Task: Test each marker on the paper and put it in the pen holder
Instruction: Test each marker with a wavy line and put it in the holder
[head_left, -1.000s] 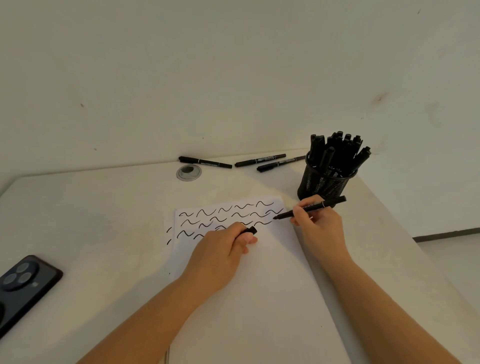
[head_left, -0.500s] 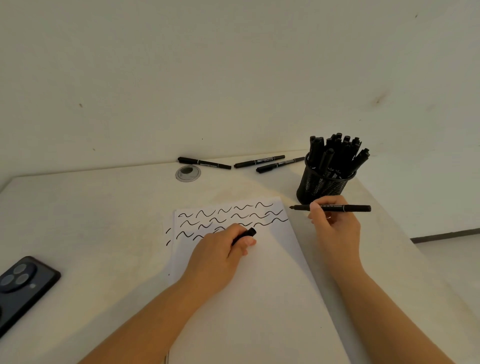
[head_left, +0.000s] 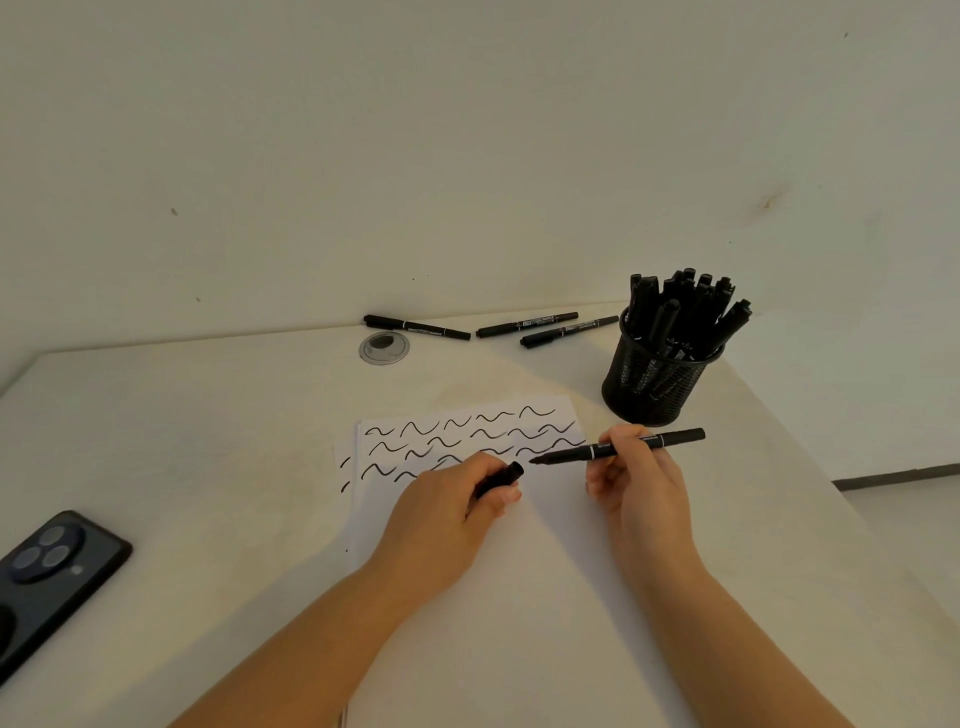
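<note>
My right hand grips a black marker held nearly level, its bare tip pointing left, just short of the cap. My left hand rests on the white paper and pinches the marker's black cap, open end facing the tip. Rows of black squiggles cover the paper's far end. The black mesh pen holder stands at the right behind my right hand, packed with several black markers. Three more black markers lie by the wall.
A dark phone lies camera side up at the left edge of the table. A round metal cable grommet sits near the wall. The table's right edge runs diagonally just past the holder, with floor beyond.
The marker tip left the squiggles, swung up level toward the holder, then came back left and down to face the cap. My left hand stayed on the paper holding the cap.
</note>
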